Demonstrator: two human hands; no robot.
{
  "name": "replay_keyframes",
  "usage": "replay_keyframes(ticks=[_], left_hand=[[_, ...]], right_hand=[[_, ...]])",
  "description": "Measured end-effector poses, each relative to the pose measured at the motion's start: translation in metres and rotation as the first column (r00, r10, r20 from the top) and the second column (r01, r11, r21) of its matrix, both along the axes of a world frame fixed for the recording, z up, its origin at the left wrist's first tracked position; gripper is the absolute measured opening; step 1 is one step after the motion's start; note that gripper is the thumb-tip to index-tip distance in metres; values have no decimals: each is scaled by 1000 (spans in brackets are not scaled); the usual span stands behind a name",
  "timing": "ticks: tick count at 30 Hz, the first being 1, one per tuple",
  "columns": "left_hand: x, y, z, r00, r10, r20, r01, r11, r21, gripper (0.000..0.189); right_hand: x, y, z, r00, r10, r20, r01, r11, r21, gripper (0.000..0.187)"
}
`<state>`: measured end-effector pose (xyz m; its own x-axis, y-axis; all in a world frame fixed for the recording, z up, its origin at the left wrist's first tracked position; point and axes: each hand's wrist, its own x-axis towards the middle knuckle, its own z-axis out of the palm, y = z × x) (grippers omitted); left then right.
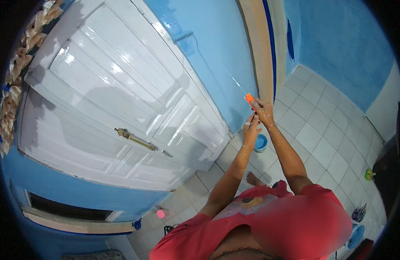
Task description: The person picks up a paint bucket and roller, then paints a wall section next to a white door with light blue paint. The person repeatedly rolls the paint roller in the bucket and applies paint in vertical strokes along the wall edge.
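My right hand is closed around the orange handle of a paint roller. Its thin metal rod runs up and away to the roller sleeve, which lies against the light blue wall beside a white door frame. Just below the handle is my left hand, its fingers bent by the handle's lower end; whether they grip it is hidden. White paint spots mark both hands. Under my forearms, a small tub of blue paint stands on the tiled floor.
A white panelled double door with a brass handle fills the left side. Beige trim with a blue stripe borders the wall. A pink-lidded jar sits on the floor. At right are a green object and a blue bucket.
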<state>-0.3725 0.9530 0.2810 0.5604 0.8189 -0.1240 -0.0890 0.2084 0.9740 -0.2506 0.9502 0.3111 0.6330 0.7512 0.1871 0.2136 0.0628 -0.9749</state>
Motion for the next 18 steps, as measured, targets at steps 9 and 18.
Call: replay_keyframes(ticks=[9, 18], left_hand=[[28, 27, 102, 988, -21, 154, -5, 986, 168, 66], [69, 57, 217, 967, -102, 234, 14, 936, 352, 66]], right_hand=[[36, 45, 101, 992, 14, 127, -34, 987, 156, 41], [67, 63, 239, 933, -89, 348, -1, 968, 251, 54]])
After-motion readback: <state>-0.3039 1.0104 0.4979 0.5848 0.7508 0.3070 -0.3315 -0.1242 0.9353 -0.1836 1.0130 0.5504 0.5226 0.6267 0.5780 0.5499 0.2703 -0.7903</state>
